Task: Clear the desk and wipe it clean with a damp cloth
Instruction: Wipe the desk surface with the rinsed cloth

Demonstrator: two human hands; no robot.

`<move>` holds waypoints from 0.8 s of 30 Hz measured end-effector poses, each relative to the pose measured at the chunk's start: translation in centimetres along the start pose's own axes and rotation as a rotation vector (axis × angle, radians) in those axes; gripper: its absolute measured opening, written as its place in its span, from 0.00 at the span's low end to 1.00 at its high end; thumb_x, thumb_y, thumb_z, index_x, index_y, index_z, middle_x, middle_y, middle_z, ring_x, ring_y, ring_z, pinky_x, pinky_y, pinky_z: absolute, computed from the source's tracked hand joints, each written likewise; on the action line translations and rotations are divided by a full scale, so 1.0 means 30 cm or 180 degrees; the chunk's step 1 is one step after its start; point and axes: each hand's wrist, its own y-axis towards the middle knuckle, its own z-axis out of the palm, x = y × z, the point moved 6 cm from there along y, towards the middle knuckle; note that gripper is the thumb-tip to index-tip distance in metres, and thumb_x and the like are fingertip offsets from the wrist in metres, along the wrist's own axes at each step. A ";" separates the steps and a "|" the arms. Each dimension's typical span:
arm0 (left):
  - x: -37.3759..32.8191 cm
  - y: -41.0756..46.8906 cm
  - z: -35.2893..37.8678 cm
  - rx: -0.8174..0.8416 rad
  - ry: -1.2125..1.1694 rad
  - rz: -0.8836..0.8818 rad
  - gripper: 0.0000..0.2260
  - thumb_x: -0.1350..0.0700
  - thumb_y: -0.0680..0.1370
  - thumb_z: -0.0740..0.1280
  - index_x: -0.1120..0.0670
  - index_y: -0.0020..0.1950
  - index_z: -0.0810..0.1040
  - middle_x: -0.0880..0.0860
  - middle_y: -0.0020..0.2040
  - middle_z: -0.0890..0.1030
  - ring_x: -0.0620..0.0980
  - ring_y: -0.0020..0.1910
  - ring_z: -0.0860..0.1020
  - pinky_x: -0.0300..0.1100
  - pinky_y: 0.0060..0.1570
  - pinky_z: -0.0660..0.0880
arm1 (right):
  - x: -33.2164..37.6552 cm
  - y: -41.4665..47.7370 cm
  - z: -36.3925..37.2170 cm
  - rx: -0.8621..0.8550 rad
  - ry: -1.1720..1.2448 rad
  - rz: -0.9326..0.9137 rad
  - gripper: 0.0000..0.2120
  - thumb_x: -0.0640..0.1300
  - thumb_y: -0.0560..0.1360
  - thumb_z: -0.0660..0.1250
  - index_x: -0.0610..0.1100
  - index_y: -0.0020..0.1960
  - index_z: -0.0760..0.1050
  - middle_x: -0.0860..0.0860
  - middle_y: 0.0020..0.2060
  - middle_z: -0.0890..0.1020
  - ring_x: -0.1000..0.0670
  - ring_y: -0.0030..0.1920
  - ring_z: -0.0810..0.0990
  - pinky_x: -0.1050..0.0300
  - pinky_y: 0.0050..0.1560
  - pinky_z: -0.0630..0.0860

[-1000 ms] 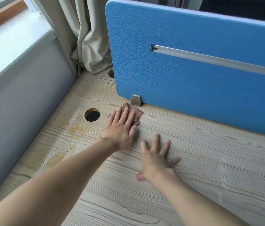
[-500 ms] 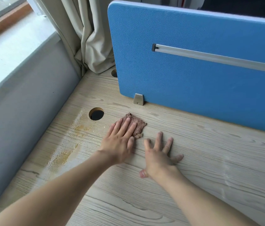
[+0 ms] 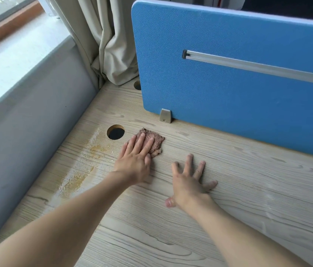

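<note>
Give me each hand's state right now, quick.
Left hand: open, straight fingers pressing the brown cloth onto the desk.
Right hand: open, fingers spread flat on the desk, holding nothing.

A blue partition panel point(image 3: 228, 97) with a silver rail point(image 3: 257, 67) stands on a metal bracket point(image 3: 165, 116), a beige curtain point(image 3: 111, 54) hanging just left of it beside a pale windowsill point(image 3: 7, 60).

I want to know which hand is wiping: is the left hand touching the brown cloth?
Touching. The head view shows the left hand with straight fingers lying flat on the brown cloth, holding it against the desk.
</note>
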 end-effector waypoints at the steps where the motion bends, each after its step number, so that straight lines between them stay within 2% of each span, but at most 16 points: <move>1: -0.011 -0.005 0.001 -0.0020 -0.0023 -0.0037 0.26 0.47 0.84 0.45 0.40 0.79 0.37 0.46 0.81 0.36 0.49 0.79 0.34 0.47 0.77 0.34 | -0.003 -0.002 -0.001 -0.0005 0.0003 0.0007 0.56 0.56 0.68 0.79 0.55 0.79 0.39 0.42 0.75 0.25 0.29 0.74 0.28 0.14 0.63 0.50; 6: -0.045 -0.138 0.041 0.0116 0.0163 0.0205 0.26 0.46 0.84 0.42 0.39 0.78 0.32 0.45 0.78 0.31 0.49 0.76 0.29 0.47 0.75 0.30 | -0.001 -0.003 0.002 -0.0048 0.0031 -0.0003 0.55 0.56 0.68 0.79 0.55 0.78 0.42 0.42 0.76 0.26 0.29 0.75 0.29 0.14 0.63 0.50; 9: 0.006 -0.085 0.016 0.0180 0.0104 0.0129 0.25 0.47 0.84 0.43 0.38 0.79 0.34 0.43 0.79 0.34 0.46 0.78 0.32 0.44 0.74 0.31 | 0.000 -0.003 0.003 -0.0034 0.0019 -0.0009 0.56 0.56 0.68 0.79 0.55 0.78 0.41 0.42 0.75 0.25 0.29 0.75 0.29 0.14 0.63 0.50; 13: 0.005 -0.064 0.015 0.0144 -0.0011 -0.0137 0.26 0.47 0.84 0.44 0.39 0.79 0.35 0.46 0.80 0.34 0.49 0.78 0.32 0.47 0.76 0.33 | -0.004 -0.003 0.005 -0.0030 -0.0001 0.0006 0.56 0.56 0.67 0.79 0.56 0.78 0.41 0.43 0.76 0.26 0.30 0.75 0.29 0.14 0.63 0.50; 18: -0.024 -0.187 0.053 0.0296 0.0116 0.0080 0.26 0.45 0.84 0.42 0.38 0.78 0.32 0.44 0.77 0.31 0.48 0.77 0.29 0.47 0.75 0.31 | -0.005 -0.024 -0.005 -0.0097 0.0048 -0.0057 0.55 0.56 0.68 0.79 0.55 0.79 0.42 0.44 0.77 0.28 0.31 0.76 0.30 0.15 0.64 0.49; 21: 0.017 -0.135 0.027 0.0338 0.0066 -0.0060 0.26 0.46 0.84 0.43 0.38 0.78 0.34 0.44 0.80 0.34 0.48 0.78 0.33 0.47 0.76 0.33 | 0.005 -0.066 0.011 -0.0331 -0.0262 -0.0221 0.53 0.60 0.72 0.74 0.55 0.81 0.39 0.44 0.78 0.30 0.33 0.77 0.30 0.16 0.66 0.47; 24: 0.007 -0.141 0.023 0.0283 0.0010 -0.0193 0.26 0.46 0.84 0.44 0.39 0.79 0.34 0.47 0.80 0.34 0.50 0.78 0.33 0.48 0.76 0.33 | 0.028 -0.122 0.090 -0.0008 -0.0216 -0.0286 0.59 0.63 0.69 0.75 0.59 0.79 0.31 0.44 0.77 0.27 0.32 0.76 0.30 0.17 0.66 0.51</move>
